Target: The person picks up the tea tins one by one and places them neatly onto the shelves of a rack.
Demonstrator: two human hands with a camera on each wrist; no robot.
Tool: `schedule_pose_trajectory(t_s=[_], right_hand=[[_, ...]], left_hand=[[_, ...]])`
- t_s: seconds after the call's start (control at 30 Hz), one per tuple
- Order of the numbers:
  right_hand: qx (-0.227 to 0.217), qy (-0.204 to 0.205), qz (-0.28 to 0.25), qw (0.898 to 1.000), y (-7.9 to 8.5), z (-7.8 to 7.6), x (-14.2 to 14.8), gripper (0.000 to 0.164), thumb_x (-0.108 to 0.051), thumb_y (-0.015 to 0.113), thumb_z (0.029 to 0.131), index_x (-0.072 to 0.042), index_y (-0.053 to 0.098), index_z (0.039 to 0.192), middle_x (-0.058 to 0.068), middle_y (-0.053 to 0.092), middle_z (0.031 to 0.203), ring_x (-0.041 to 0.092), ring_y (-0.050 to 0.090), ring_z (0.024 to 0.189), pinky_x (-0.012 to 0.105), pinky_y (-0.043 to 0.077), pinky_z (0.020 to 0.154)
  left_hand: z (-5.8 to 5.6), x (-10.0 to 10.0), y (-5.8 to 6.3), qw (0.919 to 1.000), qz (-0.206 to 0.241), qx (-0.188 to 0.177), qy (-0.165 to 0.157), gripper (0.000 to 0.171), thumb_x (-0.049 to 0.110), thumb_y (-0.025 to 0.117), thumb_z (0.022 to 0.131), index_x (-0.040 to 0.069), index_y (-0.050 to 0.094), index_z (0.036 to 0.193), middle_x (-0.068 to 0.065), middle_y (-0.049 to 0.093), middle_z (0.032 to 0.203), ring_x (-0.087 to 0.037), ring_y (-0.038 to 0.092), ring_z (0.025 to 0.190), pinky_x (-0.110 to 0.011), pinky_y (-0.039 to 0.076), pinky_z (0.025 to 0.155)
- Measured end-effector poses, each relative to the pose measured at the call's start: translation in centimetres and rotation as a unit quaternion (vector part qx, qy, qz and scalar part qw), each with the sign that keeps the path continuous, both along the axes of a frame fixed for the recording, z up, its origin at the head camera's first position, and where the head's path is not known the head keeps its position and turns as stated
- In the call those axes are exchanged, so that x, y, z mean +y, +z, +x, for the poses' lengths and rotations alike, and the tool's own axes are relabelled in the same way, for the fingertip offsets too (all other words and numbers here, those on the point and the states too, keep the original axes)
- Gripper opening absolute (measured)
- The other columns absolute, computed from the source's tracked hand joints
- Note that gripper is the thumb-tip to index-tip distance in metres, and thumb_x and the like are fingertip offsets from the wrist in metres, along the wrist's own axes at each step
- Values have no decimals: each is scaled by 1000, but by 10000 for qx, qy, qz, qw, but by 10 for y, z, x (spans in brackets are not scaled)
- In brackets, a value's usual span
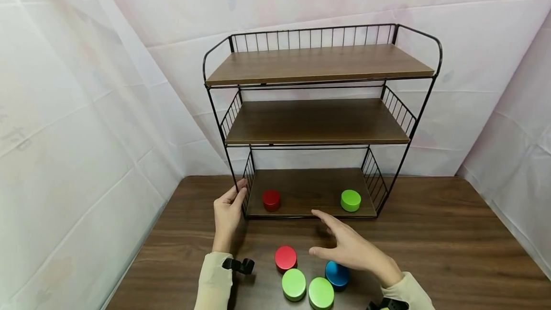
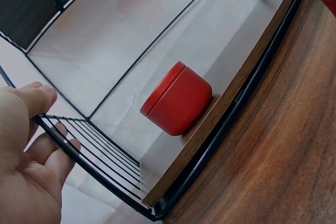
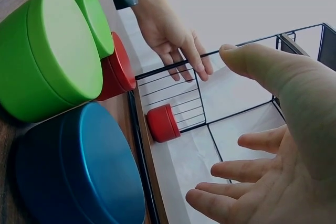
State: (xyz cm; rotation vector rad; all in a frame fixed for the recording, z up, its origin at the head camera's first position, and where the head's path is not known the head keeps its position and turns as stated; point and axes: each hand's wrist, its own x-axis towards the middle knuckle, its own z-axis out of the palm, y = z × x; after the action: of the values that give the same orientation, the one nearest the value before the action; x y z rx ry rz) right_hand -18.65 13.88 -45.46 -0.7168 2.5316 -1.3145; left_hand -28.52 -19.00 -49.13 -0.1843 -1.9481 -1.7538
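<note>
My left hand (image 1: 228,210) holds the left side rail of a three-tier wire rack (image 1: 318,63), thumb and fingers on either side of the black wire. Beside it on the bottom shelf (image 1: 310,185) sits a small red lidded tin (image 1: 271,200); a green tin (image 1: 350,200) stands at that shelf's right end. My right hand (image 1: 355,248) hovers over the table in front of the rack, fingers extended and holding nothing. Below and near it are a blue tin (image 1: 337,274), two green tins, one nearer the left (image 1: 294,283) and one nearer the front (image 1: 321,293), and another red tin (image 1: 286,258).
The dark wood-grain table (image 1: 452,233) carries the rack near its back edge. The middle shelf (image 1: 318,121) has low wire sides. Pale cloth (image 1: 86,147) hangs behind and at both sides. Each wrist wears a black strap (image 1: 238,265).
</note>
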Motion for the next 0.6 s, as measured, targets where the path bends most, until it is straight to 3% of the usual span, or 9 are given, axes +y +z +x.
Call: schedule_pose_trajectory(t_s=[0.23,0.47,0.6], right_hand=[[-31,59,4,10000,0,-2,-1,87,-50,74,93,-19,32,162,13,34,165,44,51,138,58,44,111],[-40,75,-179,9998,5,-1,3,87,-48,75,93,-17,31,162,14,35,165,48,52,136,63,43,110],[-78,131,-246,9996,3,1,4,87,-47,74,93,-16,30,162,14,35,165,47,52,137,62,43,110]], left_hand=[[2,1,7,9998,-103,-87,155,27,3,68,98,1,74,124,-16,73,124,5,67,110,-10,52,90],[19,10,30,9997,-224,-33,95,26,2,68,98,-4,73,124,-21,72,123,2,68,111,-10,52,90],[21,11,26,9997,-199,-102,98,26,3,68,98,-3,73,124,-19,73,123,-3,69,112,-9,52,89]])
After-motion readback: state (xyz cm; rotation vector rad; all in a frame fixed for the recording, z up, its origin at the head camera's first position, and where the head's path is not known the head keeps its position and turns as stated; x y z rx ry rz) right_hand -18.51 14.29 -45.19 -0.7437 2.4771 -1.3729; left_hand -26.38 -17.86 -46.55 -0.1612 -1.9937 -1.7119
